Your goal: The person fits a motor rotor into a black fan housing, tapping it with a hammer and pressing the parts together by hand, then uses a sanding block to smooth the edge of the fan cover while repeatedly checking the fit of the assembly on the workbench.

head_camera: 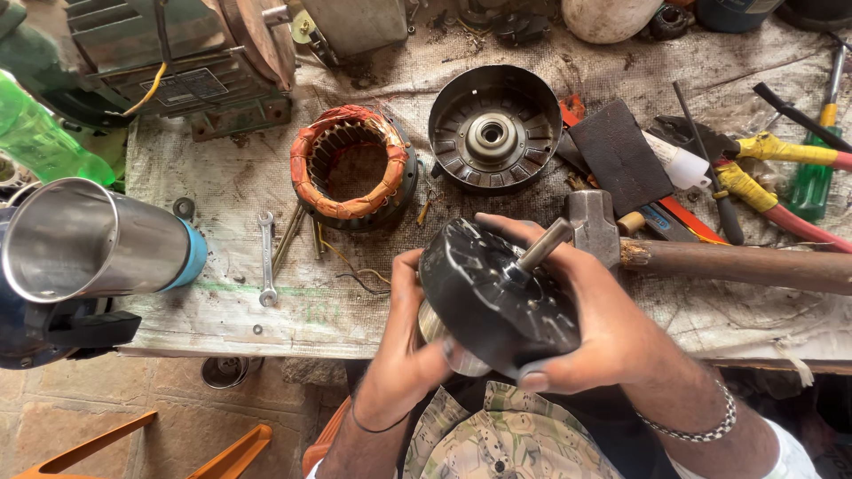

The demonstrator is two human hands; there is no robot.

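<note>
- Steel cup [84, 239] lies on its side at the far left; a small spanner [266, 257] rests on the bench [222, 306] beside it.
- Stator [353, 165] with copper windings sits behind, next to an end cover [493, 129].
- Left hand [404, 355] cups the rotor housing [495, 297] from below, fingers curled under its rim.
- Right hand [603, 324] clasps its right side (shaft tilted up and away); best kept supported on both sides.
- Hammer [621, 244] and pliers [763, 177] lie to the right.
</note>
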